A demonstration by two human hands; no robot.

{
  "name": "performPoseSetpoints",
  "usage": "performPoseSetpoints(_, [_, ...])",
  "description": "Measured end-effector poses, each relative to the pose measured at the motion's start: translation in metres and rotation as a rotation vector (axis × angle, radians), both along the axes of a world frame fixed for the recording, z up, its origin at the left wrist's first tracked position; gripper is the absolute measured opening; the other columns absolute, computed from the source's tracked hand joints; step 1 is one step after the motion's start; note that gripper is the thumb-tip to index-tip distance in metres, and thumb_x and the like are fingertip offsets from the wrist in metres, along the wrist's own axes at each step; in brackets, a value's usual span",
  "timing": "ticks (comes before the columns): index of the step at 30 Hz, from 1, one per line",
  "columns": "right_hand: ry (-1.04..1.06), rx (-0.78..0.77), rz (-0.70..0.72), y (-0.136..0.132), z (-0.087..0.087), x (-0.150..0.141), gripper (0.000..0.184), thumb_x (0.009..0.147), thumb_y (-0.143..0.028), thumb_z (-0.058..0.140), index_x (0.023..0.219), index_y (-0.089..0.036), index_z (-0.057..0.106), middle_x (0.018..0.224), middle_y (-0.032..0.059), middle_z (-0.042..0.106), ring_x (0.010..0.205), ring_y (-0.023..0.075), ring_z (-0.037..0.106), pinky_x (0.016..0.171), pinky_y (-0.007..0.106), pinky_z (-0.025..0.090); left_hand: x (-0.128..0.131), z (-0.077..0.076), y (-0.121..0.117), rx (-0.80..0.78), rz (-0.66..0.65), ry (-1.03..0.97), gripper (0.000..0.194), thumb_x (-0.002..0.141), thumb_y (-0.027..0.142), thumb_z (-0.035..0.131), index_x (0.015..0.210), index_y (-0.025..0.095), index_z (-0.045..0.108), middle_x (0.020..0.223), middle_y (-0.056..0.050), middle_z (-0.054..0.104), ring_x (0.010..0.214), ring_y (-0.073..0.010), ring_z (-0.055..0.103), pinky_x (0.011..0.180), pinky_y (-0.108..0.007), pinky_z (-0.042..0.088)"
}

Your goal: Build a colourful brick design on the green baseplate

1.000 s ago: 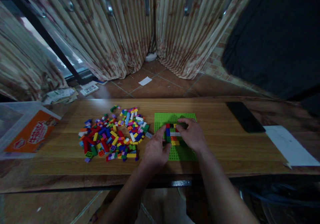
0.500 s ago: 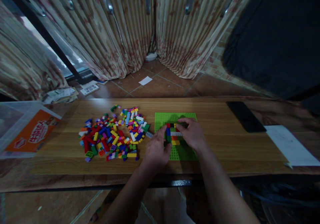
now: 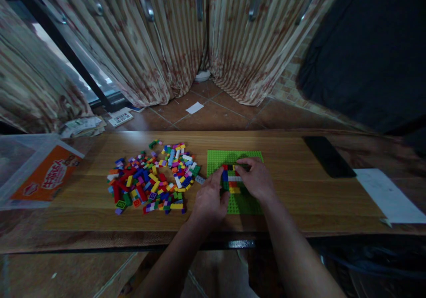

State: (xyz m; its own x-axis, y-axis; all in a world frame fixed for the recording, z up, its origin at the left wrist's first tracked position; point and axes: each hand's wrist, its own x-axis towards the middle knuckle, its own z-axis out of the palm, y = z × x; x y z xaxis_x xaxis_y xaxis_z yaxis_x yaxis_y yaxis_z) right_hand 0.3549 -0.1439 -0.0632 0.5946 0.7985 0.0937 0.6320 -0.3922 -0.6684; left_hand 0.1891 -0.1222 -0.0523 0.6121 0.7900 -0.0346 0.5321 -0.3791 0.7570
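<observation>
A small build of toy bricks (image 3: 234, 179) in red, blue, white, orange and yellow sits on a green studded baseplate (image 3: 218, 156). Along its left edge rests my left hand (image 3: 210, 200), fingers stretched out against the bricks and thumb apart, near the front left corner. My right hand (image 3: 257, 177) comes in from the right, thumb and forefinger pinched at the build's back right corner. A small brick seems to be between those fingertips, mostly hidden by them. Black and yellow pieces (image 3: 230, 167) show in the back row.
A heap of loose bricks (image 3: 149, 182) spreads left of the baseplate on the wooden table (image 3: 286, 156). Further left stands a clear plastic box (image 3: 29, 143) with an orange label. A black phone (image 3: 329, 156) and a white paper sheet (image 3: 389, 196) lie at the right.
The whole view has shifted very slightly. Both hands keep nearly the same places on the build, and no brick has visibly moved.
</observation>
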Motion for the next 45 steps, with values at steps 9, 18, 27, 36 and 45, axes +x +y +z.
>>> performPoseSetpoints(9, [0.105,0.091,-0.095,-0.008,0.010,0.008,0.037,0.081,-0.043,0.055,0.097,-0.015,0.073,0.093,0.0114,0.072,0.084,0.0230,0.064,0.081,0.038,0.048,-0.014,0.009,0.011,-0.002,0.148,-0.194,0.044,0.084,0.016,0.052,0.128,0.018,0.054,0.119,-0.009,0.067,0.081,-0.0154,0.066,0.082,-0.031,0.055])
performPoseSetpoints(18, [0.058,0.423,0.049,-0.008,0.025,-0.022,0.023,0.086,-0.038,0.057,0.085,-0.020,0.071,0.086,0.0050,0.070,0.077,0.0186,0.063,0.073,0.032,0.049,-0.056,0.024,0.050,-0.032,0.560,-0.438,0.033,0.078,0.012,0.053,0.110,0.013,0.062,0.098,-0.006,0.071,0.082,-0.0158,0.066,0.074,-0.027,0.053])
performPoseSetpoints(27, [-0.205,0.220,0.591,0.005,0.014,-0.091,0.018,0.089,-0.020,0.054,0.089,-0.023,0.071,0.095,0.0056,0.066,0.092,0.0216,0.058,0.083,0.034,0.046,-0.062,0.022,0.051,-0.029,0.559,-0.449,0.035,0.079,0.014,0.055,0.113,0.012,0.062,0.097,-0.007,0.070,0.080,-0.0150,0.064,0.072,-0.026,0.050])
performPoseSetpoints(36, [-0.314,0.104,0.484,0.014,0.001,-0.103,0.013,0.086,-0.023,0.059,0.086,-0.021,0.071,0.103,0.0078,0.062,0.093,0.0243,0.053,0.081,0.036,0.046,-0.071,0.019,0.054,0.008,0.531,-0.402,0.030,0.082,0.017,0.056,0.111,0.014,0.064,0.097,-0.006,0.072,0.082,-0.0159,0.066,0.074,-0.026,0.051])
performPoseSetpoints(45, [-0.265,0.144,0.484,0.017,0.000,-0.106,0.014,0.086,-0.019,0.057,0.087,-0.021,0.071,0.104,0.0074,0.062,0.094,0.0240,0.055,0.083,0.036,0.047,-0.074,0.022,0.053,0.016,0.502,-0.358,0.028,0.083,0.017,0.055,0.109,0.014,0.065,0.097,-0.006,0.073,0.082,-0.0162,0.067,0.075,-0.027,0.052])
